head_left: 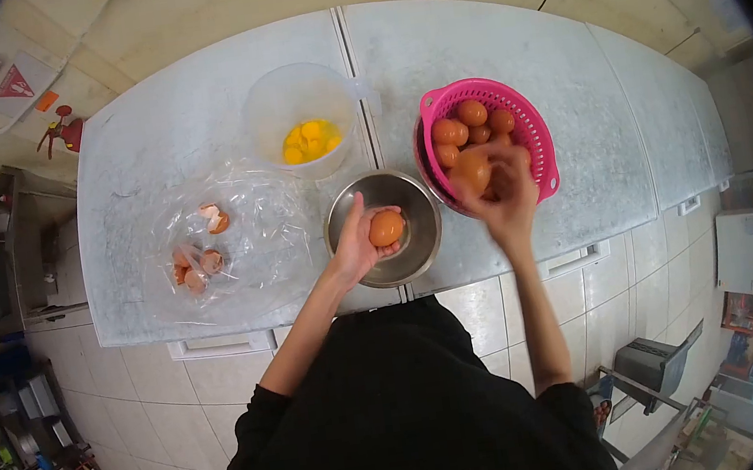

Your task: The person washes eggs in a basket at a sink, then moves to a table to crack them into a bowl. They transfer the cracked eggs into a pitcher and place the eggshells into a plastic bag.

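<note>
A: Counter check. Your left hand cups a brown egg, fingers curled under and around it, right over the steel bowl. You hold it above the bowl's hollow, not on the rim, so I judge that anything that drips lands inside.

B: And the right?

A: Your right hand reaches into the pink colander, fingers closing round a second egg at the near edge of the pile. It blurs a little, so I can't tell whether that egg is lifted clear or only clasped where it lies. More brown eggs sit heaped behind it.

B: Where does the rest stand?

A: The clear plastic jug stands just beyond the steel bowl, yolks pooled in its bottom. The jug and bowl sit near each other along the seam of the counter, within easy reach of either hand. To your left lies a loose clear plastic bag, spread flat, with broken shells on it, kept well apart from the whole eggs on your right.

B: So whole eggs right, shells left.

A: Yes, with the bowl between them, straight in front of you.
</note>
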The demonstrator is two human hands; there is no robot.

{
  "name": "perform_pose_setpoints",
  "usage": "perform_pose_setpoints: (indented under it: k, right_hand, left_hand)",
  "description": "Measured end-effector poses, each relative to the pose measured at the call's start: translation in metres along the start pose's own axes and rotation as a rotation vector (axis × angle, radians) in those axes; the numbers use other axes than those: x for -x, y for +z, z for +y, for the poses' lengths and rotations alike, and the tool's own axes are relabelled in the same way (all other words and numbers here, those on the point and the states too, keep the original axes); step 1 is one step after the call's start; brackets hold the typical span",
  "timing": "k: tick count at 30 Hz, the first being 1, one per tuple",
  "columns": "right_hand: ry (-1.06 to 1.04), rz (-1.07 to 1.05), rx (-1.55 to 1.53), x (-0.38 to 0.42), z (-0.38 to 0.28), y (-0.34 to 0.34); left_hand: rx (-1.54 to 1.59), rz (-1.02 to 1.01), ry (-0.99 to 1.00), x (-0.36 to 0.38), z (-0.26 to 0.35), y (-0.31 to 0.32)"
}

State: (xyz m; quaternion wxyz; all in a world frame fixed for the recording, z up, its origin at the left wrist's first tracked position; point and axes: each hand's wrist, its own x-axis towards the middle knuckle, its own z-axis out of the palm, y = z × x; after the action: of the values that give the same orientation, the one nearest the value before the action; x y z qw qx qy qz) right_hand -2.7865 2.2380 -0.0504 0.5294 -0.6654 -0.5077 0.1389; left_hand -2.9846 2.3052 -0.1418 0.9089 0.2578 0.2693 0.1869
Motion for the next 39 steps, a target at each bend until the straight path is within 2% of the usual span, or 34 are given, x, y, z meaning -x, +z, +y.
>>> perform_pose_setpoints:
  k: [1, 3, 4, 7, 11, 13, 14, 16, 17, 18, 20, 26, 28, 32, 34, 35, 37, 39]
  right_hand:
    - [-0.095, -0.020, -0.023, 0.015, -0.016, 0.011]
    - [-0.315, -0.167, 0.124, 0.037, -0.014, 0.039]
    - [-0.312, -0.161, 0.127, 0.044, -0.011, 0.046]
    - [-0.223, 0.067, 0.087, 0.051, -0.013, 0.056]
    - [-0.244, -0.058, 0.111, 0.056, -0.013, 0.065]
    - [0.422, -0.102, -0.549, 0.052, -0.007, 0.062]
    - [0.425, -0.104, -0.550, 0.050, -0.002, 0.059]
    - [0.559, -0.317, -0.694, 0.042, 0.010, 0.052]
    - [0.535, -0.452, -0.462, 0.038, 0.012, 0.053]
    - [0.535, -0.453, -0.461, 0.037, 0.011, 0.054]
    - [0.267, -0.476, -0.261, 0.034, 0.004, 0.058]
    - [0.177, -0.478, -0.200, 0.032, 0.017, 0.060]
    - [0.142, -0.454, -0.171, 0.033, 0.019, 0.062]
    - [0.008, -0.385, -0.142, 0.037, 0.027, 0.064]
    - [-0.044, -0.359, -0.131, 0.039, 0.028, 0.064]
    - [-0.098, -0.334, -0.118, 0.039, 0.028, 0.063]
    - [-0.150, -0.314, -0.109, 0.042, 0.027, 0.060]
    - [-0.201, -0.296, -0.103, 0.041, 0.029, 0.058]
  left_hand:
    - [0.000, 0.021, 0.016, 0.000, -0.001, 0.001]
    - [-0.004, 0.058, 0.021, 0.010, 0.007, 0.018]
    - [-0.001, 0.095, 0.029, 0.013, 0.009, 0.024]
    - [-0.022, 0.080, 0.075, 0.012, 0.009, 0.011]
    - [-0.035, 0.022, 0.098, 0.020, 0.016, 0.016]
    - [-0.237, -0.013, 0.149, 0.015, 0.013, 0.001]
    - [-0.236, -0.010, 0.148, 0.016, 0.013, -0.002]
    - [-0.400, -0.065, 0.203, 0.017, 0.017, -0.002]
    - [-0.400, -0.065, 0.204, 0.018, 0.019, -0.001]
    - [-0.503, -0.050, 0.240, 0.018, 0.020, 0.001]
    - [-0.606, -0.030, 0.276, 0.018, 0.020, 0.001]
    - [-0.712, 0.012, 0.382, 0.009, 0.012, -0.005]
    - [-1.110, 0.061, 0.786, 0.001, 0.009, -0.009]
    - [-1.122, 0.059, 0.663, 0.014, 0.022, 0.008]
    - [-1.175, 0.010, 0.410, 0.021, 0.033, 0.016]
    - [-1.175, 0.010, 0.410, 0.021, 0.034, 0.016]
    - [-1.279, -0.076, 0.588, 0.019, 0.035, 0.014]
    - [-1.320, -0.117, 0.642, 0.017, 0.041, 0.007]
